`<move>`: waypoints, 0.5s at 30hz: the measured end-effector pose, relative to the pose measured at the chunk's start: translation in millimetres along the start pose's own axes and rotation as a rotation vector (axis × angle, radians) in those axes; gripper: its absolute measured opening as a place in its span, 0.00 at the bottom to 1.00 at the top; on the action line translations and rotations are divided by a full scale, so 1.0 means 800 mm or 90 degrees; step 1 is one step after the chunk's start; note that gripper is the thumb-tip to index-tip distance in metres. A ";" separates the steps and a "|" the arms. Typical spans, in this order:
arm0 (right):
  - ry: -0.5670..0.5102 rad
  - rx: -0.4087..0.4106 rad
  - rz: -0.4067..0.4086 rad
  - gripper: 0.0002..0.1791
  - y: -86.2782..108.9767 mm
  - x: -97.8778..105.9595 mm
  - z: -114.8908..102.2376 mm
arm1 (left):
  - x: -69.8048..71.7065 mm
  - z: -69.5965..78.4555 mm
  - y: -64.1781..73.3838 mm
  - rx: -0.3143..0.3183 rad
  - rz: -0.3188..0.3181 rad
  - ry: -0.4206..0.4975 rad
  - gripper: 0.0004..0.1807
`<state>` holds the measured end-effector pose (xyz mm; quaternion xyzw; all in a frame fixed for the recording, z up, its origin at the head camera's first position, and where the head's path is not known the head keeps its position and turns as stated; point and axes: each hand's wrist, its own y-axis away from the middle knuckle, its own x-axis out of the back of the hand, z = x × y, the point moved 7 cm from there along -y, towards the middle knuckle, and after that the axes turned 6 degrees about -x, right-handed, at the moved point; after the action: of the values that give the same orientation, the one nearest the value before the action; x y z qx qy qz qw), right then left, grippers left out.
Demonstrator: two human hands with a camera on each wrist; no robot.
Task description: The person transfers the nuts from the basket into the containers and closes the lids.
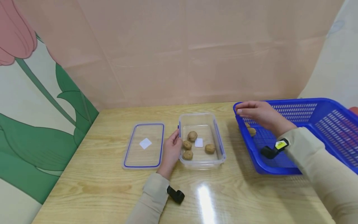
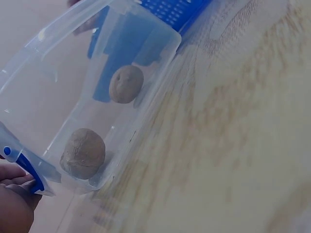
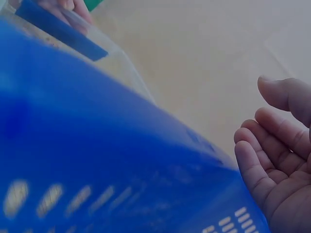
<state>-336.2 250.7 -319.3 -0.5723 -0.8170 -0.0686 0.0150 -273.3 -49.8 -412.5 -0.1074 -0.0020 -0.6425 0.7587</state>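
Observation:
A clear plastic food container (image 1: 199,162) with blue-edged sides holds several walnuts (image 1: 192,136), most of them along its left side. My left hand (image 1: 171,150) rests against the container's left wall, fingers and thumb on the outside. In the left wrist view, its fingers (image 2: 12,174) lie by the blue-edged side latch (image 2: 30,170). On the right, my right hand (image 1: 261,114) is raised over the left rim of a blue basket (image 1: 253,152). Its fingers (image 3: 250,167) are loosely bent with nothing in them. More walnuts (image 1: 252,132) lie inside the basket near that rim.
Left of the container, a clear lid (image 1: 144,158) with a blue seal lies flat on the wooden table (image 1: 98,183). White square labels mark the lid and the container's base. Behind the table hangs a beige sheet (image 1: 167,62), beside a wall painted with a flower.

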 end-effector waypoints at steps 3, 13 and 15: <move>-0.012 0.009 0.000 0.11 0.002 0.009 0.004 | 0.000 -0.001 0.000 0.006 -0.003 -0.004 0.25; 0.129 -0.010 0.050 0.11 0.007 0.037 0.020 | 0.000 0.001 0.001 -0.007 -0.004 0.001 0.25; 0.194 -0.028 0.064 0.14 0.008 0.043 0.024 | 0.000 0.000 0.000 -0.004 -0.005 0.001 0.25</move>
<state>-340.7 287.4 -334.1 -0.5954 -0.7742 -0.1718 0.1292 -273.0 -50.1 -412.6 -0.1092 0.0000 -0.6457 0.7558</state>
